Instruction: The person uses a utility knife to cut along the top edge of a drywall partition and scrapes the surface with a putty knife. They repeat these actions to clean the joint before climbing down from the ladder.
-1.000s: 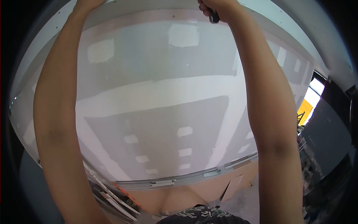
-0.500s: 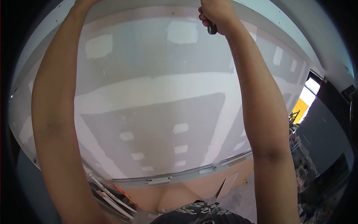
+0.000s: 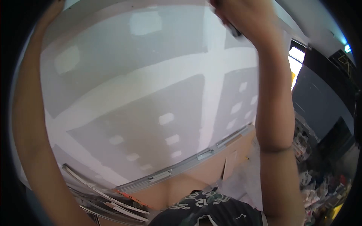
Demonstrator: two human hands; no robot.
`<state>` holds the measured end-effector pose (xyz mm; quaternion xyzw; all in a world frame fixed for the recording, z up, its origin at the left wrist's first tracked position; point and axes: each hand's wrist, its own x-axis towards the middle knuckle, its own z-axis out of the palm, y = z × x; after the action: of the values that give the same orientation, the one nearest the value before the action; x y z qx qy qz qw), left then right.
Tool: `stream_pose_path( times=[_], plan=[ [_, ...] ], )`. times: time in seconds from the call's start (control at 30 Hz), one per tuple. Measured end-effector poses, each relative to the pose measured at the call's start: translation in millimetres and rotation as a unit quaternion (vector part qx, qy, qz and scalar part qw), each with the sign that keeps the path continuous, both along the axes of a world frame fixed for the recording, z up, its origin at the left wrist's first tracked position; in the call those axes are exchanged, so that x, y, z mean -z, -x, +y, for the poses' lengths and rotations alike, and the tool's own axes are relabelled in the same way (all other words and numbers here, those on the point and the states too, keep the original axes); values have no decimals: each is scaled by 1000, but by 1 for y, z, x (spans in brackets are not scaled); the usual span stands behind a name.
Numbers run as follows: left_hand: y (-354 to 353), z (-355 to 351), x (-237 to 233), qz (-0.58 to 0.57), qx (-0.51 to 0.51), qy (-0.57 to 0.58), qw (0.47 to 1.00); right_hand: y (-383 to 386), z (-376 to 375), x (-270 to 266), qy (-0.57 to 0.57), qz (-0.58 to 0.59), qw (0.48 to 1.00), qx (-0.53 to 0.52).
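Both my arms are raised in front of a grey plasterboard wall (image 3: 151, 90) with pale bands and patches of filler. My right hand (image 3: 249, 17), somewhat blurred, is closed around the dark handle (image 3: 235, 31) of a tool at the top. The rest of that tool is out of view, so its kind does not show. At the top left, my left hand (image 3: 55, 9) is mostly cut off by the frame edge near the upper border of the wall. What its fingers do is hidden.
Metal profiles (image 3: 158, 175) lie along the wall's foot above a brown board (image 3: 188, 190). Long thin strips (image 3: 103, 192) lie at lower left. Bags and mixed clutter (image 3: 311, 190) are heaped at lower right, below a bright window opening (image 3: 296, 56).
The view has turned and tilted, so the wall appears shifted left. My right hand now sits farther right in view, still gripping the handle, and my left arm lies farther left.
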<state>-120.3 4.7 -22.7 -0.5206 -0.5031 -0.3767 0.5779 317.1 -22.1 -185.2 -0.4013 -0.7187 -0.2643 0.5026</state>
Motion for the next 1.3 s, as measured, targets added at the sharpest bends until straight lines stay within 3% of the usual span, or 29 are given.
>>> stream_pose_path(
  times=[0.07,0.1,0.17,0.2,0.23,0.3,0.33,0.43,0.57,0.63,0.67,0.73,0.77,0.8,0.83,0.87,0.9,0.93,0.97,1.0,1.1,1.2,1.3],
  plan=[
    [6,2,6,-1,7,2,1000,-19,-57,66,58,95,968,-223],
    [6,1,6,-6,10,1,1000,-54,-58,113,139,166,945,-243],
    [6,3,4,-18,18,1,1000,-113,-67,206,393,256,823,-321],
    [8,4,1,-15,19,4,1000,-138,-62,254,499,241,784,-279],
    [11,4,0,-13,18,6,1000,-159,-55,333,555,299,751,-198],
    [15,8,-1,0,0,-14,1000,-206,-57,549,621,331,705,-84],
    [6,10,1,1,1,-9,1000,-206,-93,615,691,267,667,81],
    [3,5,-4,3,-84,10,996,-209,-217,762,705,296,614,193],
    [8,13,-11,40,-97,14,994,-178,-275,762,671,422,590,154],
    [-9,6,14,-43,23,-28,998,-184,-262,769,718,460,496,167],
    [0,7,9,-41,12,-34,999,-186,-249,781,718,462,496,160],
    [84,37,-44,29,-112,-42,992,-181,-203,803,546,377,716,219],
    [134,63,-68,78,-252,-44,964,-181,-167,776,505,300,780,218],
    [134,66,-66,86,-138,-73,984,-173,-122,738,441,312,820,189],
    [130,75,-56,94,-23,-99,990,-156,-82,653,408,338,838,127],
    [112,74,-43,78,-42,-92,992,-142,-43,589,333,322,883,72],
    [99,56,-41,68,-72,-90,991,-111,9,459,328,343,880,-27],
    [100,59,-40,59,-81,-83,991,-87,13,368,314,312,896,-37],
    [103,58,-43,49,-91,-78,992,-71,36,323,195,313,918,-144],
    [97,51,-40,54,-100,-85,990,-55,44,268,136,257,940,-180],
    [68,39,-22,39,-111,-60,991,-2,72,140,-63,155,957,-237],
    [58,32,-16,25,-103,-45,993,41,104,50,-137,103,957,-233],
    [58,37,-18,12,-96,-49,994,72,134,-4,-156,60,966,-198]
  ],
)
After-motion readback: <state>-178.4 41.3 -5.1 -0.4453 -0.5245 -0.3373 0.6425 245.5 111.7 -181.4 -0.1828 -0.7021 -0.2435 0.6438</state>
